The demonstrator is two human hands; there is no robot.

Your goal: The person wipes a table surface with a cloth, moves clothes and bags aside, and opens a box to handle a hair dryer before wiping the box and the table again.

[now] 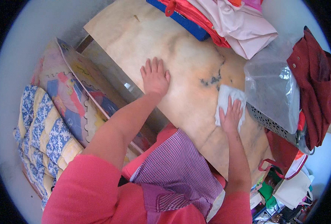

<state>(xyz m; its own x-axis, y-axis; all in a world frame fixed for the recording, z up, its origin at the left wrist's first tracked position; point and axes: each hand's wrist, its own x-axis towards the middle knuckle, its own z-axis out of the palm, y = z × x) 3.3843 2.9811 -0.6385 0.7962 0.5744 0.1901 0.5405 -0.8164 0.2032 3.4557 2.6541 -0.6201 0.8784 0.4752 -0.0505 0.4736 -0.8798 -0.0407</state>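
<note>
A white cloth [223,95] lies spread on the marble-patterned tabletop [187,92], under my right hand [232,116]. The palm presses it flat near the table's right side, with the fingers pointing away from me. My left hand [156,78] rests palm down on the bare tabletop, close to its left edge, with the fingers apart and nothing in them. Dark grey marks [212,80] run across the surface between the two hands, just beyond the cloth.
Folded pink and red fabric [238,30] lies on a blue box [179,19] at the far edge. Clear plastic [271,92] covers a perforated basket [269,120] at right, beside dark red cloth [311,84]. A patterned foam mat [67,98] and a blue-and-cream quilt [47,126] are at left.
</note>
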